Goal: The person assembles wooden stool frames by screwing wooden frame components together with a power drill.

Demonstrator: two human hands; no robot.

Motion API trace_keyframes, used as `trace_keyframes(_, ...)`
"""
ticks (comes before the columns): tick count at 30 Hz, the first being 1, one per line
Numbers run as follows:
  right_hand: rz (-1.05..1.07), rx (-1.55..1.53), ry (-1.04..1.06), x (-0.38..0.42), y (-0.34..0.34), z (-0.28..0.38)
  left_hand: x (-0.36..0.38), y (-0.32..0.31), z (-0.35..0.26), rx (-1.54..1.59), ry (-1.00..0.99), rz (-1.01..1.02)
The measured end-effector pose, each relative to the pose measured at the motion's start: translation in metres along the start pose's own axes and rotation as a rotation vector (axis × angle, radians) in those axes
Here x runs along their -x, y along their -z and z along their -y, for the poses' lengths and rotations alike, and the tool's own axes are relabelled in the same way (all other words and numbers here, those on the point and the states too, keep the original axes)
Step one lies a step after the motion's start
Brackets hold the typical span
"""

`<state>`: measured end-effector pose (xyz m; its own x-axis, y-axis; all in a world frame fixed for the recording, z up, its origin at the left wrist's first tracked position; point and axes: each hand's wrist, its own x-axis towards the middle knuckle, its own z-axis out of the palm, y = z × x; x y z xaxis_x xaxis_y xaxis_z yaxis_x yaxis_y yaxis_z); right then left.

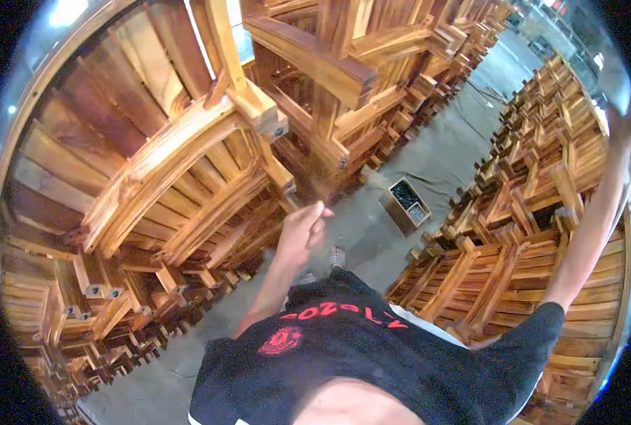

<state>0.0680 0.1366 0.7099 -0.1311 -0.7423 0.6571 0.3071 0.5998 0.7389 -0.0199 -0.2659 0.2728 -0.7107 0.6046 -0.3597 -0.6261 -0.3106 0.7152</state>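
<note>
My left hand (303,234) is closed in the middle of the head view, fingertips pinched together; whatever it holds, if anything, is too small to make out. Just above it are the wooden leg ends of a slatted table (152,166) tipped on its side, with dark fittings on the leg ends. My right arm stretches up along the right edge. At its end, my right hand (626,127) is blurred beside a pale bluish object (615,85), and its fingers cannot be read.
An open box (396,214) with dark and grey small parts in two compartments sits on the grey floor (450,145). Rows of stacked wooden frames (535,170) line the right side, and more wooden furniture (358,64) reaches back from the centre. My feet are below the left hand.
</note>
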Motion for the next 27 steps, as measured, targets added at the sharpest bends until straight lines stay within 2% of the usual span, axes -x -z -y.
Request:
trace_keyframes(1, -0.150, 0.139, 0.215, -0.019, -0.012, -0.010, -0.004, -0.005, 0.002, 0.025, -0.012, -0.001)
trace_keyframes(5, 0.285, -0.313, -0.812, -0.018, 0.044, 0.077, -0.021, -0.032, -0.013, 0.155, -0.057, -0.007)
trace_keyframes(8, 0.182, -0.832, -1.246, 0.010, 0.073, 0.179, -0.038, -0.059, -0.043, 0.195, -0.161, 0.075)
trace_keyframes(10, 0.108, -1.361, -1.471, 0.031, 0.084, 0.253, -0.045, -0.079, -0.065, 0.203, -0.252, 0.103)
trace_keyframes(11, 0.092, -1.728, -1.447, 0.052, 0.085, 0.281, -0.047, -0.089, -0.076, 0.195, -0.276, 0.094)
trace_keyframes(12, 0.125, -1.748, -1.475, 0.065, 0.088, 0.313, -0.051, -0.095, -0.083, 0.204, -0.301, 0.075)
trace_keyframes(15, 0.494, -1.838, -1.683, 0.091, 0.102, 0.371, -0.054, -0.108, -0.102, 0.182, -0.365, 0.019)
trace_keyframes(17, 0.449, -1.687, -1.412, 0.092, 0.103, 0.389, -0.052, -0.115, -0.114, 0.085, -0.342, -0.170)
trace_keyframes(18, 0.437, -1.607, -1.267, 0.092, 0.102, 0.392, -0.052, -0.108, -0.114, 0.112, -0.348, -0.073)
trace_keyframes(19, 0.450, -1.637, -1.197, 0.097, 0.098, 0.394, -0.054, -0.106, -0.111, 0.144, -0.421, -0.066)
trace_keyframes(20, 0.461, -1.668, -1.127, 0.101, 0.094, 0.395, -0.054, -0.103, -0.111, 0.130, -0.404, -0.091)
trace_keyframes(23, 0.510, -1.694, -1.080, 0.101, 0.089, 0.399, -0.048, -0.093, -0.108, 0.092, -0.373, -0.142)
trace_keyframes(24, 0.511, -1.638, -0.984, 0.106, 0.087, 0.402, -0.047, -0.091, -0.108, 0.077, -0.372, -0.146)
trace_keyframes(27, 0.531, -1.733, -1.204, 0.107, 0.091, 0.413, -0.037, -0.090, -0.112, -0.020, -0.357, -0.236)
